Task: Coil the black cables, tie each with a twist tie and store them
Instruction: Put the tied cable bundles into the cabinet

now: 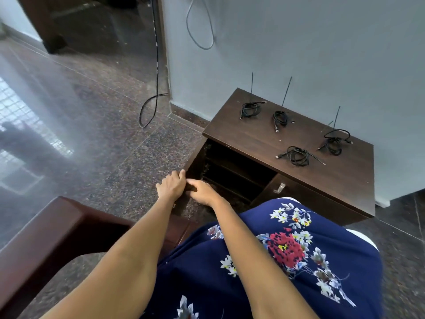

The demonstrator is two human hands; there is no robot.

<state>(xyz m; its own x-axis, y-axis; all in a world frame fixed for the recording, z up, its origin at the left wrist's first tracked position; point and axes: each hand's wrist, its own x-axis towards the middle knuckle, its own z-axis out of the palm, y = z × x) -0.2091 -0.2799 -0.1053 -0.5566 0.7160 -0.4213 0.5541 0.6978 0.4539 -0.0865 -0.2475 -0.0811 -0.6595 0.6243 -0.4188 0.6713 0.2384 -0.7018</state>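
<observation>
Several coiled black cables lie on top of a low dark wooden cabinet: one at the back left, one beside it, one at the right and one near the front. Thin black twist ties lean against the wall behind them. The cabinet's left door stands swung open, showing dark shelves. My left hand grips the outer edge of that door. My right hand rests against the same edge, fingers bent on it.
The cabinet's right door with a metal handle is closed. A dark wooden chair arm is at lower left. A black cable loops on the granite floor by the wall corner, and a grey cable hangs on the wall.
</observation>
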